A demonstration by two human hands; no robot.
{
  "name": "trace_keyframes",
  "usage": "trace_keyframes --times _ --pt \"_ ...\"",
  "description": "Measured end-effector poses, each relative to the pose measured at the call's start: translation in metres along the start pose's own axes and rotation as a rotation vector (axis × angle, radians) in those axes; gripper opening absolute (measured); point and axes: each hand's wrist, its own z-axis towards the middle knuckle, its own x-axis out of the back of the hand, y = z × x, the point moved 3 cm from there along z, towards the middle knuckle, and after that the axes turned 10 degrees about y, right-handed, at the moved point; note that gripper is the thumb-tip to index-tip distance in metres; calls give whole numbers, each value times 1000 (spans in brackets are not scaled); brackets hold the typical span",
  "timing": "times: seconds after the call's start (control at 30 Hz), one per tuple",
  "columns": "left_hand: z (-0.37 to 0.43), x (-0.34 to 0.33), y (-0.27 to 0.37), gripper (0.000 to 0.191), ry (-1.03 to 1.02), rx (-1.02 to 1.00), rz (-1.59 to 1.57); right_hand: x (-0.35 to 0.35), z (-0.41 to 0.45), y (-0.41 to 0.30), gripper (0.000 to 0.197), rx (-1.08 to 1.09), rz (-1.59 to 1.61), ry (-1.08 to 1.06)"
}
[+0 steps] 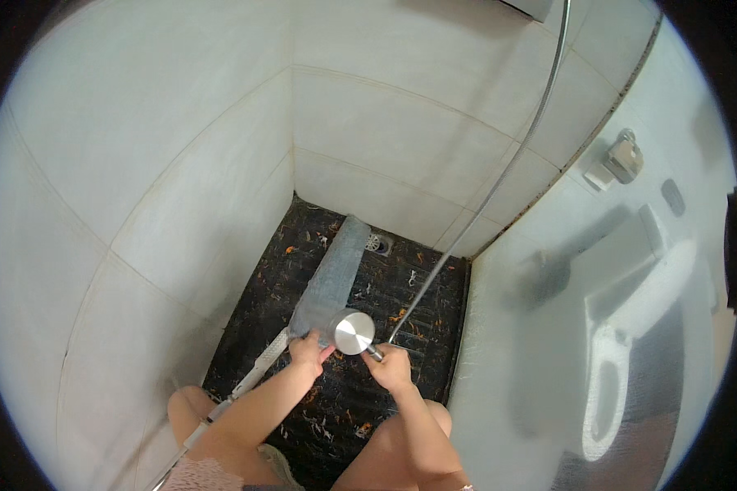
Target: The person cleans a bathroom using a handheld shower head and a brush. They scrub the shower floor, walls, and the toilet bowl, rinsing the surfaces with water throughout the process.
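Note:
A long flat mop head with a grey-blue cloth pad (338, 264) lies across the black shower floor, its far end beside the floor drain. My left hand (307, 353) is at the pad's near end, gripping its edge; some fingertips are hidden. From there a white mop pole (252, 380) slants down under my left forearm. My right hand (391, 368) is closed around the handle of a silver shower head (354, 331), held just right of my left hand, over the pad's near end. Spray is hard to make out.
A metal shower hose (497, 184) climbs from my right hand to the upper right. The floor drain (378, 243) sits near the back wall. White tiled walls (190, 184) stand left and behind; a glass panel (503, 344) on the right shows a toilet (608, 393) beyond.

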Motion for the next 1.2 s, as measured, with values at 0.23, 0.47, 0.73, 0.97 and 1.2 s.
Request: trace_keyframes --times 0.23,0.47,0.73,0.97,1.2 --pt "-65 41 91 27 -216 -332 825 11 -11 17 23 107 -11 -244" --pt "-5 63 72 54 -175 -175 782 -16 -20 1 12 333 -99 -205" --pt "9 49 77 50 -12 -303 425 -10 -23 -6 8 351 -23 -250" --pt "65 53 64 22 69 -786 681 -28 -18 -5 9 352 -44 -114" --pt "29 37 72 27 83 -343 313 -27 -15 -7 10 314 -26 -156"
